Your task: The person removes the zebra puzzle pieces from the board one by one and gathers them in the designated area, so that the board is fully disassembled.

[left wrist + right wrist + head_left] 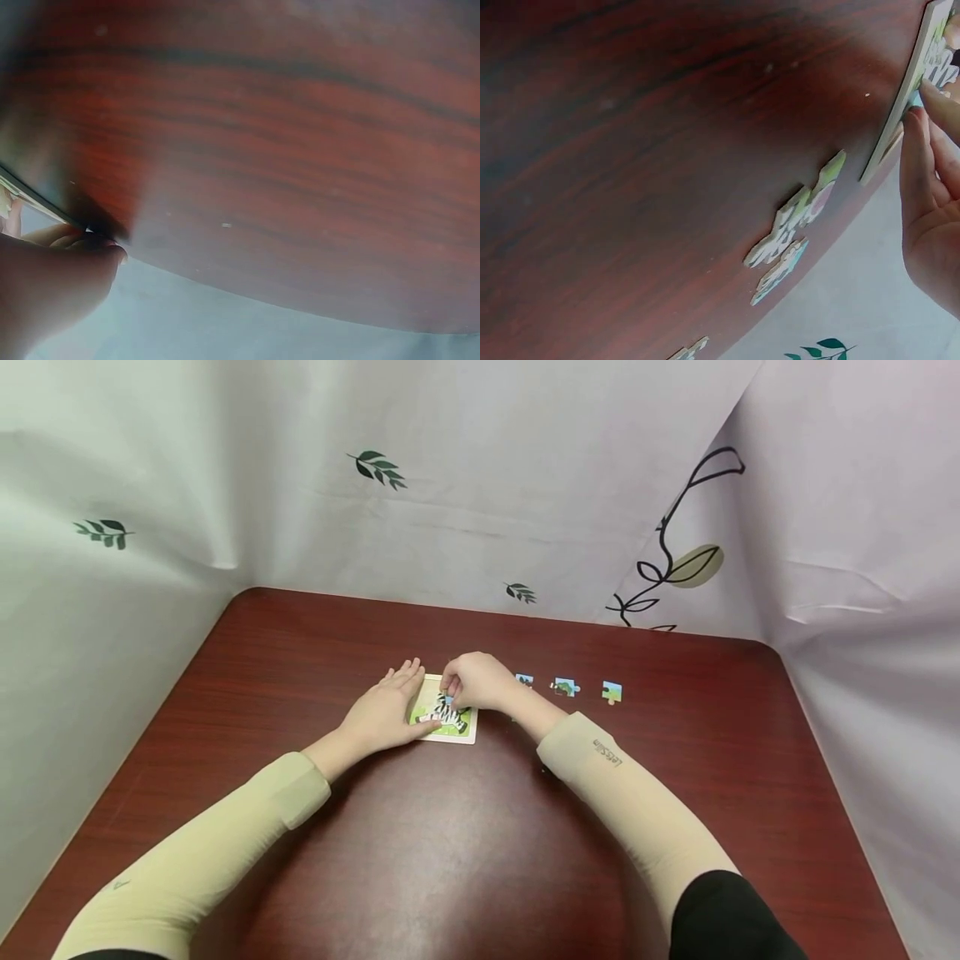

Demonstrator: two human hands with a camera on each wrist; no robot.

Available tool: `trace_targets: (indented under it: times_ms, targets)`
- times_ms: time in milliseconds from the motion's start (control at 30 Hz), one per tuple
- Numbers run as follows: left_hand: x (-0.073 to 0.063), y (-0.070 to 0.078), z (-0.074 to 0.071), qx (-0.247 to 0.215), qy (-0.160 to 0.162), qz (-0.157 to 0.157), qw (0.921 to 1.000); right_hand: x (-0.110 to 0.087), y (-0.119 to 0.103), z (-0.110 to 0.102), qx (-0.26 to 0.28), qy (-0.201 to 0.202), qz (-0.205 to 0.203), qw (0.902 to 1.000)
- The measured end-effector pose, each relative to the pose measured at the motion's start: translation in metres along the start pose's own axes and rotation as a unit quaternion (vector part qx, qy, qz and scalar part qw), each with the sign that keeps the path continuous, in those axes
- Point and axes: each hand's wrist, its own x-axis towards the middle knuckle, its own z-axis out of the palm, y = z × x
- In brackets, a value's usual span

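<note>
A square puzzle board (469, 735) with a pale rim and a zebra picture lies on the table between both hands. My left hand (381, 712) rests along its left side, fingers stretched forward, the thumb reaching over the board's lower part. My right hand (480, 682) is over the upper part of the board, pinching a small puzzle piece (449, 700) with some blue on it between thumb and fingers. In the right wrist view the fingertips (928, 96) are close to the board's surface; whether the piece sits in the picture is hidden.
To the right of the board lie several loose puzzle pieces, among them a green and blue one (566, 687) and another at the far right (611, 692). The right forearm partly covers this row. A dark red table (420, 827) meets pale leaf-patterned curtains (465, 510) at the back and sides.
</note>
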Motion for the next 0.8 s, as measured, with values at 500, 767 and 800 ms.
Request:
trace_targets:
  times_ms: [500,767,800]
  targets:
    - [-0.003,0.001,0.001,0.005,0.004,0.008,0.9999,-0.004,-0.007,0.008,-0.003,0.031,0.033,0.999]
    - [-0.003,0.001,0.0,0.004,0.007,0.01,0.9999,-0.004,-0.01,0.012,0.0,0.056,0.068,0.9961]
    - [-0.003,0.001,0.0,0.004,0.008,0.01,0.9999,-0.003,-0.009,0.012,0.01,0.058,0.069,0.9959]
